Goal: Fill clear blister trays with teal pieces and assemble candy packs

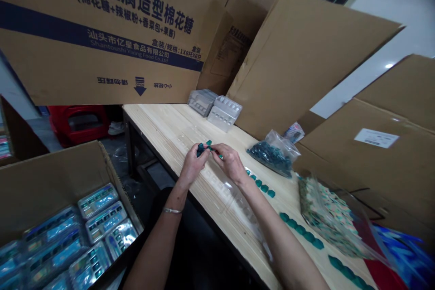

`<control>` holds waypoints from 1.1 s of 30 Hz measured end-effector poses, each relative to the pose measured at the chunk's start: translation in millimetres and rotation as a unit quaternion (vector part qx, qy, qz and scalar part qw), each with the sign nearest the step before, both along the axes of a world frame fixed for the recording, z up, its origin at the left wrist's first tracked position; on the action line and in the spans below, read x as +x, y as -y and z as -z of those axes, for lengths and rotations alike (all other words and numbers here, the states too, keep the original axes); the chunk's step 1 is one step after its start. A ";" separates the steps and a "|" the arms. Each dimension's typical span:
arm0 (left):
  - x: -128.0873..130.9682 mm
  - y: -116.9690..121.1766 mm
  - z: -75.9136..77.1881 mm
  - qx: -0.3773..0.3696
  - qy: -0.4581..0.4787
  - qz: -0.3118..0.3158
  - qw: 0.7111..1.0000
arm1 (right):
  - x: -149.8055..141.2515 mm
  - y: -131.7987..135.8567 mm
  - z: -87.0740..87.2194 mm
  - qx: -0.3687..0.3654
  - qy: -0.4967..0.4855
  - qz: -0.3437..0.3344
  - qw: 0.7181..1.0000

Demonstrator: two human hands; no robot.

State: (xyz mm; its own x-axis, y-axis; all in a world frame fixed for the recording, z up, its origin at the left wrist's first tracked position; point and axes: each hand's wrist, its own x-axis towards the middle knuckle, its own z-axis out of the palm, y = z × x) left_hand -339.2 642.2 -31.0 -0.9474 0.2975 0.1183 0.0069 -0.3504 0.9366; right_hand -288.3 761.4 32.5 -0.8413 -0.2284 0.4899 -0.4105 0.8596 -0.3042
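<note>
Over the table, my left hand is closed around several small dark teal pieces; their exact kind is too small to tell. My right hand meets it at the fingertips, pinching a small green piece. Below both hands lies a clear plastic blister tray with moulded hollows, partly hidden by my right forearm. Beyond that forearm, green pieces sit in a row, with further rows of green pieces nearer the right edge.
A clear bag of dark teal pieces and a bag of pale green packets lie at the right. Stacked clear trays stand at the far end. Large cartons rise behind. At lower left, an open box holds filled packs; a red stool stands beyond.
</note>
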 end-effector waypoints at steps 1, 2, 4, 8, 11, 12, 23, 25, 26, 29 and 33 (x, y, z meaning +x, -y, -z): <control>-0.6 0.1 -0.2 -0.018 -0.021 -0.014 1.000 | 0.5 0.6 0.3 0.021 -0.006 -0.002 1.000; -1.0 0.0 -0.5 -0.037 -0.049 -0.034 0.998 | 0.5 1.3 0.9 0.032 -0.008 0.001 0.999; -1.4 -0.8 -1.0 -0.079 -0.114 -0.083 0.987 | -0.2 2.4 2.7 0.019 -0.008 0.020 1.000; -1.7 -2.2 -0.3 -0.138 -0.162 -0.132 0.968 | -1.7 3.4 5.2 -0.057 -0.001 0.061 0.996; -3.3 -0.2 1.3 -0.126 -0.144 -0.110 0.975 | -2.9 2.9 3.8 -0.127 0.034 0.068 0.989; -3.9 1.0 1.5 -0.119 -0.142 -0.102 0.977 | -3.7 2.7 2.9 -0.172 0.060 0.072 0.981; -4.4 9.5 -4.3 -0.015 -0.071 -0.106 0.992 | -28.1 -10.6 3.7 -0.409 0.155 0.109 0.893; -7.0 14.7 -3.8 0.031 0.000 -0.100 0.995 | -43.9 -17.5 9.1 -0.371 0.107 0.128 0.913; -8.5 17.4 -3.4 0.052 0.028 -0.092 0.994 | -53.0 -20.4 13.0 -0.338 0.084 0.136 0.927; -12.6 24.0 -2.7 0.094 0.068 -0.075 0.990 | -79.7 -24.2 27.1 -0.203 0.043 0.160 0.965; -14.8 26.4 -2.7 0.111 0.081 -0.057 0.989 | -100.3 -21.0 41.7 -0.036 0.044 0.201 0.978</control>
State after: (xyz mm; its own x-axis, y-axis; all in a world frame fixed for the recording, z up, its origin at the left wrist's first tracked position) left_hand -353.9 615.8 -28.3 -0.9851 0.1718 0.0116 -0.0867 -0.5526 0.8289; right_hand -388.6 782.4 -9.2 -0.8958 0.1619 0.4140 -0.0135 0.9209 -0.3895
